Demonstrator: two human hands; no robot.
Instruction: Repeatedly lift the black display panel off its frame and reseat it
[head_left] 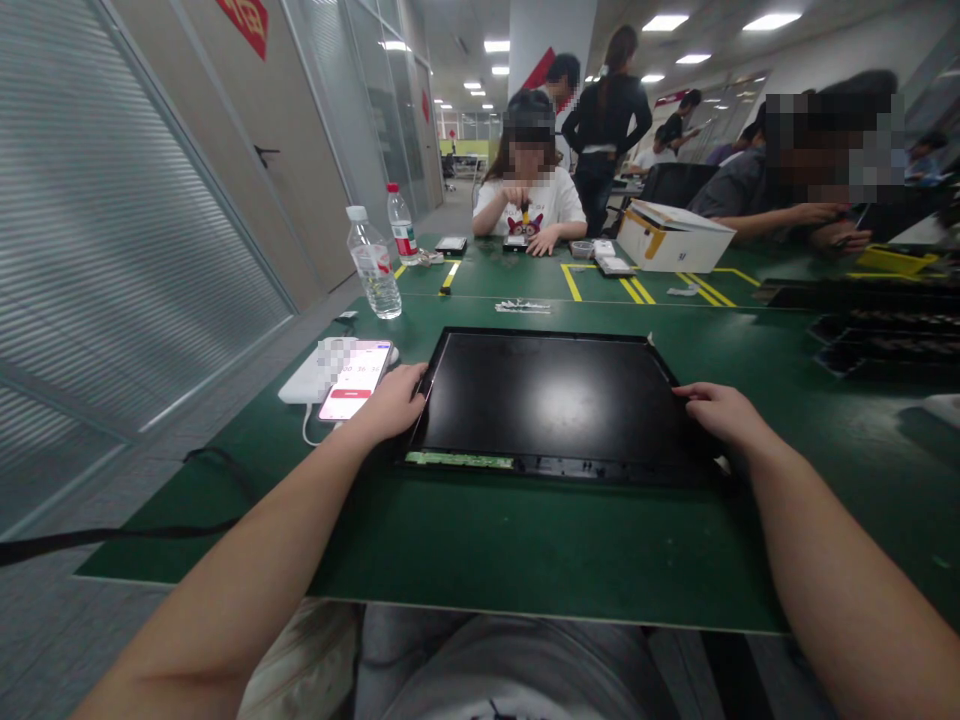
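Note:
A black flat display panel (555, 395) lies face up on the green table (510, 550), its dark screen reflecting a ceiling light. Along its near edge runs a narrow green circuit strip (459, 460). My left hand (397, 400) grips the panel's left edge, fingers bent against the frame. On the opposite side, my right hand (720, 412) has its fingers closed on the right edge. The undersides of the panel and some fingertips are hidden.
Left of the panel are a lit phone (356, 380), a white box-like item (304, 372) with a cable, and two water bottles (373, 265). Dark stacked parts (885, 335) are at right. A white box (675, 238) and a co-worker (529, 190) are across the table.

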